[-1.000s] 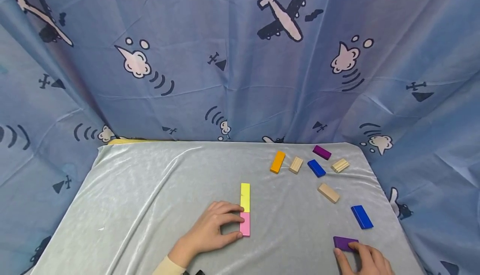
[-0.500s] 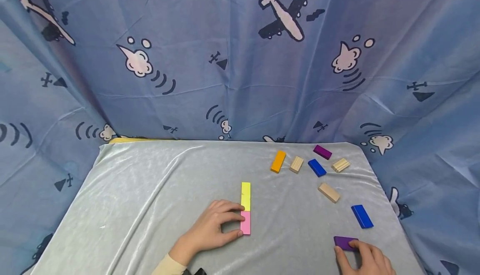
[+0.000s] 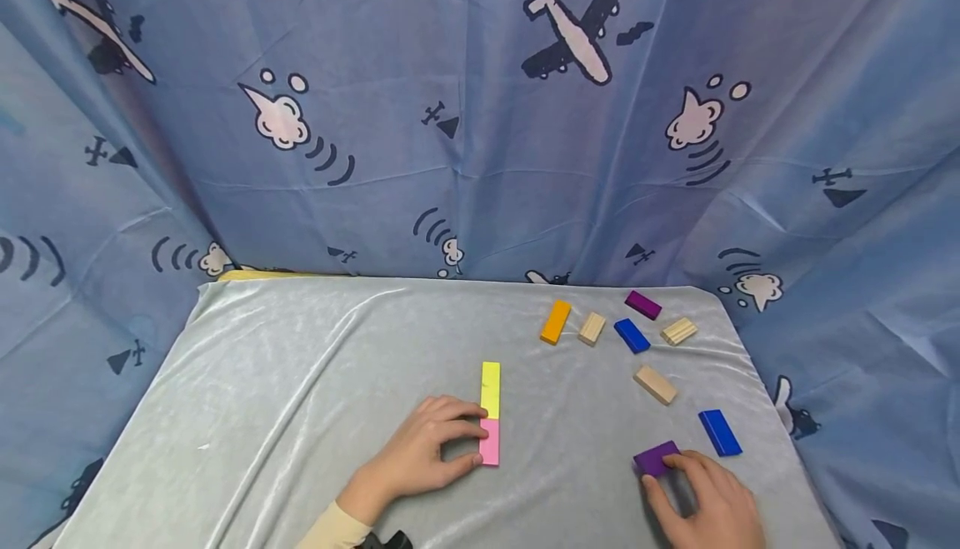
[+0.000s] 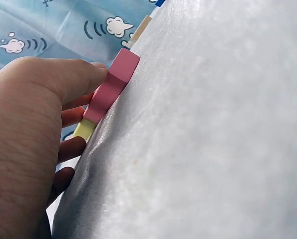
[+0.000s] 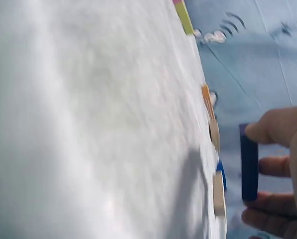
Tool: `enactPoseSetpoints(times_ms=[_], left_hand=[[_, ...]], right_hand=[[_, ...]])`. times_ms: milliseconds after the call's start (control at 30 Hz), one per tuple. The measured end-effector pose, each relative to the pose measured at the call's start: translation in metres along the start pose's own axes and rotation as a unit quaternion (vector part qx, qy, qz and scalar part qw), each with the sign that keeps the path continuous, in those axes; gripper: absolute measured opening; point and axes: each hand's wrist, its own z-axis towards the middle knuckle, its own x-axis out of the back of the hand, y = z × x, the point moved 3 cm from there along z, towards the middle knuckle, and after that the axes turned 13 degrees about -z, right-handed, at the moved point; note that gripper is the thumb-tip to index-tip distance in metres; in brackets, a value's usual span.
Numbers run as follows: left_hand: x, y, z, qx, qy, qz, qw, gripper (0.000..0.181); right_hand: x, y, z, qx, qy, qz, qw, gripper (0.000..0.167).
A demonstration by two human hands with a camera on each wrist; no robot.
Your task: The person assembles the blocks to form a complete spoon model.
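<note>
On the grey cloth, a pink block [image 3: 489, 444] and a yellow block [image 3: 491, 389] lie end to end in a straight line. My left hand [image 3: 423, 446] rests along their left side, thumb and fingertips touching the edge, fingers loosely bent. In the left wrist view, the thumb meets the pink block [image 4: 111, 89] while fingers sit near the yellow block [image 4: 83, 130]. A purple block [image 3: 655, 458] is pinched between the thumb and fingers of my right hand [image 3: 708, 503]. It looks raised off the cloth in the right wrist view, where the block [image 5: 249, 164] appears dark.
Toward the back right lie an orange block [image 3: 556, 322], a magenta block [image 3: 643, 305], a blue block [image 3: 632, 336] and several plain wooden blocks, one nearer [image 3: 656, 385]. Another blue block [image 3: 720, 432] is beside my right hand. A patterned blue curtain [image 3: 375, 116] hangs behind the table.
My right hand has picked up the purple block and carried it left and slightly away from me, turning it a little. The left hand stays by the pink and yellow blocks.
</note>
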Motion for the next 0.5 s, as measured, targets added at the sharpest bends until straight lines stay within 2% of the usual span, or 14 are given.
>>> enactPoseSetpoints(times_ms=[133, 233, 300, 500], left_hand=[[0.000, 0.000, 0.000, 0.000, 0.001, 0.000, 1.0000, 0.026], [0.000, 0.000, 0.001, -0.012, 0.006, 0.005, 0.9999, 0.026], [0.000, 0.000, 0.001, -0.016, 0.007, 0.005, 0.9998, 0.025], [0.000, 0.000, 0.000, -0.022, 0.007, 0.009, 0.9997, 0.024]], right_hand=[[-0.001, -0.024, 0.003, 0.086, 0.067, 0.024, 0.9938, 0.041], [-0.003, -0.043, 0.005, 0.148, 0.089, 0.044, 0.9839, 0.041], [-0.004, -0.055, 0.005, 0.186, 0.081, 0.060, 0.9773, 0.041], [-0.005, -0.091, 0.001, 0.267, 0.043, 0.104, 0.9572, 0.042]])
